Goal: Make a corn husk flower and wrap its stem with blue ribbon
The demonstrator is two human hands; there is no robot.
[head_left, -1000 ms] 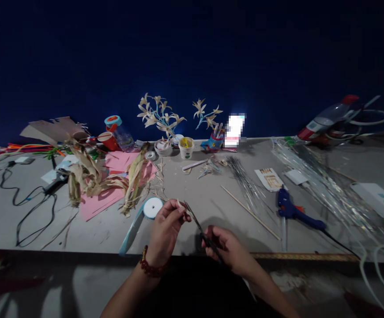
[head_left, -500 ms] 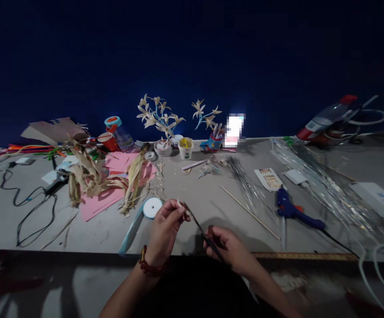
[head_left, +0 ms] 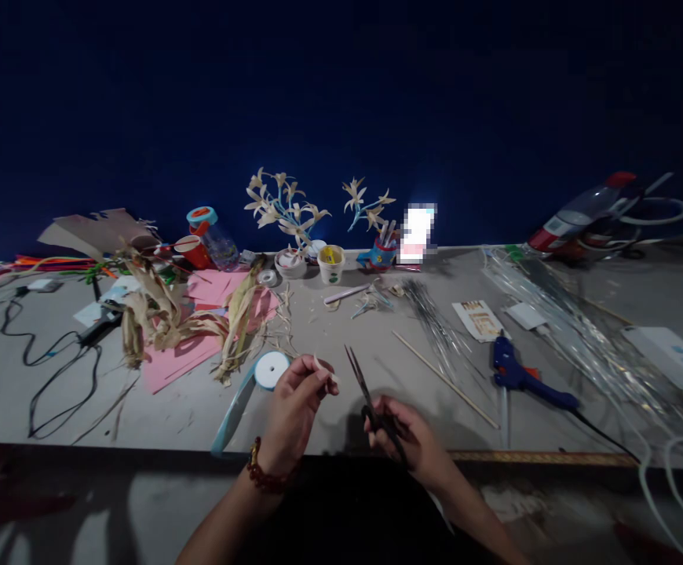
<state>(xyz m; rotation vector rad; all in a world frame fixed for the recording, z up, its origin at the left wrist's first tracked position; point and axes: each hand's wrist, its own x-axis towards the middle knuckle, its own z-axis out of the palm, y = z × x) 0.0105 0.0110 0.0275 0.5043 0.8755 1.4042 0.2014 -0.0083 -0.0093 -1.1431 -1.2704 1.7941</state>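
A red-capped bottle (head_left: 582,210) leans far right; black cables (head_left: 31,416) loop left.

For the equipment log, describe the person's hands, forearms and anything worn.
Left hand and right hand are ungloved; no sleeves show on the forearms. A bracelet of reddish-brown beads, some yellowish, circles the left wrist; none shows on the right.

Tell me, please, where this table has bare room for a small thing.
One bare patch lies beyond the scissors, bordered by the husk scraps, white pen and wooden stick. Another, with specks, lies between the pink paper and the table edge. Crowded: around the dried husks, left, and silvery wires, right.
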